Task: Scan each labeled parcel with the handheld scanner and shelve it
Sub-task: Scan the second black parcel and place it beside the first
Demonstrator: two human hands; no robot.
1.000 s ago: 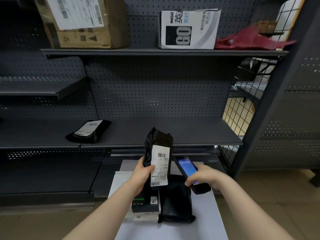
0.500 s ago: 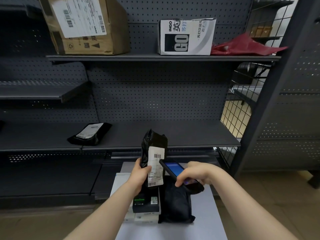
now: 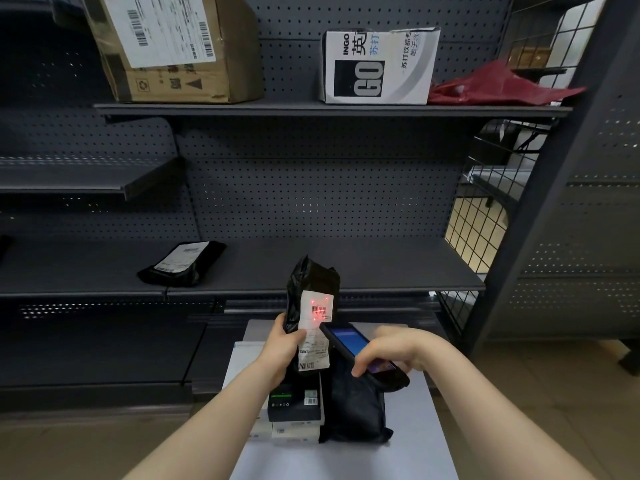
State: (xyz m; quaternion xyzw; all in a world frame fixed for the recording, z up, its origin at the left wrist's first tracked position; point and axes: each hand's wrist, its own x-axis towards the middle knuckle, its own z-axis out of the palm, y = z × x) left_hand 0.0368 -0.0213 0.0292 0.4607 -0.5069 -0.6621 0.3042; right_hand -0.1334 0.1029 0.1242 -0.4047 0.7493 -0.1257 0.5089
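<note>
My left hand (image 3: 282, 348) grips a black bagged parcel (image 3: 309, 282) upright, its white label facing me. Red scanner light glows on the label's barcode (image 3: 318, 309). My right hand (image 3: 394, 348) holds the black handheld scanner (image 3: 349, 342) just right of the parcel, screen lit blue, its tip pointed at the label. Below my hands, on a white table (image 3: 415, 445), lie another black bagged parcel (image 3: 356, 410) and a small dark box (image 3: 294, 403) on top of white boxes.
A black labeled parcel (image 3: 183, 263) lies on the middle shelf (image 3: 381, 268) to the left. The top shelf carries a cardboard box (image 3: 173, 50), a white "GO" carton (image 3: 377, 67) and a red bag (image 3: 498, 84). A wire grid panel (image 3: 485, 223) closes the right side.
My right hand brought the scanner left and closer to the parcel. Red scan light now shows on the label's barcode. The parcel sits slightly lower and nearer the scanner.
</note>
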